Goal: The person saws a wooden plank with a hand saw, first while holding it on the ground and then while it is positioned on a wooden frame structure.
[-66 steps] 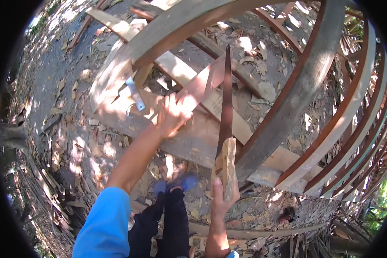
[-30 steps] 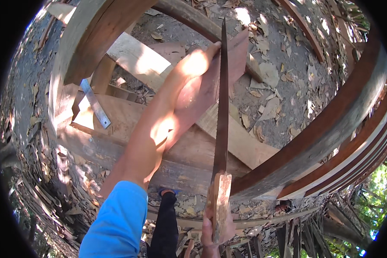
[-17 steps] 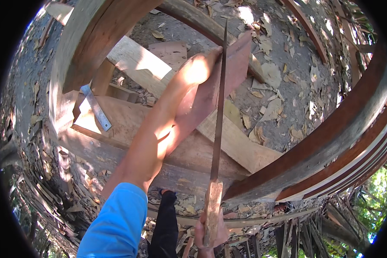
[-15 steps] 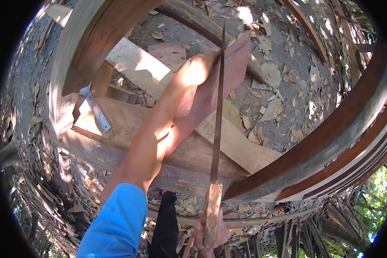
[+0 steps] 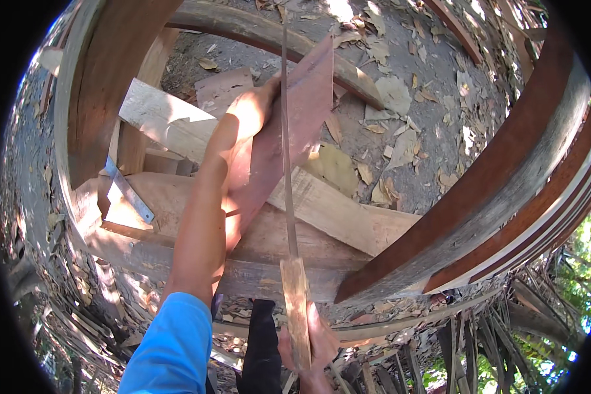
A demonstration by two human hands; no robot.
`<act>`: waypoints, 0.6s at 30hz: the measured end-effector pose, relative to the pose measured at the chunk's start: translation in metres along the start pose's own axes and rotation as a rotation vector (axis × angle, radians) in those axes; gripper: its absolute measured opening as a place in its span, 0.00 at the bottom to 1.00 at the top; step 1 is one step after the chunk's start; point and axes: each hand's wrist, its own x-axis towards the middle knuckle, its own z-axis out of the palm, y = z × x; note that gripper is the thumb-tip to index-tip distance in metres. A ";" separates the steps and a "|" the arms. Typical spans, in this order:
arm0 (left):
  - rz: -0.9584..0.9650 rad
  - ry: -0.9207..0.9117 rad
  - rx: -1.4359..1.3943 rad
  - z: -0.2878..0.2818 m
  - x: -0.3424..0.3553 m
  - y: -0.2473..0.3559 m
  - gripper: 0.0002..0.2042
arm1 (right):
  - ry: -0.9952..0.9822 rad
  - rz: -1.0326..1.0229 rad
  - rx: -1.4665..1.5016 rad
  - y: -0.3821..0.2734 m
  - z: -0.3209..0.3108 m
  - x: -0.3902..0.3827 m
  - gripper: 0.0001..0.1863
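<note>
My right hand (image 5: 317, 341) is wrapped round the wooden handle of a handsaw (image 5: 287, 151), low in the view. Its long narrow blade points away from me and passes over a reddish-brown board (image 5: 305, 105). That board lies slantwise, its pointed end at the far right. My left arm, in a blue sleeve, reaches forward, and my left hand (image 5: 259, 102) grips the board's left edge just beside the blade. Its fingertips are partly hidden near the blade. Under the board runs a paler plank (image 5: 328, 210).
A metal square (image 5: 130, 190) lies on wood at the left. A thick upright timber (image 5: 105, 85) stands at the far left. Heavy curved-looking beams (image 5: 466, 177) slope along the right. Dry leaves (image 5: 400, 151) and wood scraps cover the ground.
The whole view has shifted, so board, arm and saw sit further left and higher. Relative to the board, the saw has slid slightly away from me. Both hands keep their hold.
</note>
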 end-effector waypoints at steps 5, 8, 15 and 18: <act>-0.091 0.003 -0.094 0.004 0.008 -0.012 0.29 | 0.013 -0.065 -0.036 -0.003 -0.002 0.004 0.39; -0.126 0.000 -0.122 0.006 0.011 -0.018 0.30 | -0.064 0.053 -0.044 -0.007 -0.003 0.003 0.38; -0.147 0.046 -0.208 0.003 0.006 -0.014 0.39 | 0.000 0.005 -0.034 -0.002 0.004 0.020 0.38; -0.231 -0.024 -0.185 -0.005 0.002 0.000 0.40 | -0.164 0.226 -0.095 -0.014 -0.001 0.028 0.37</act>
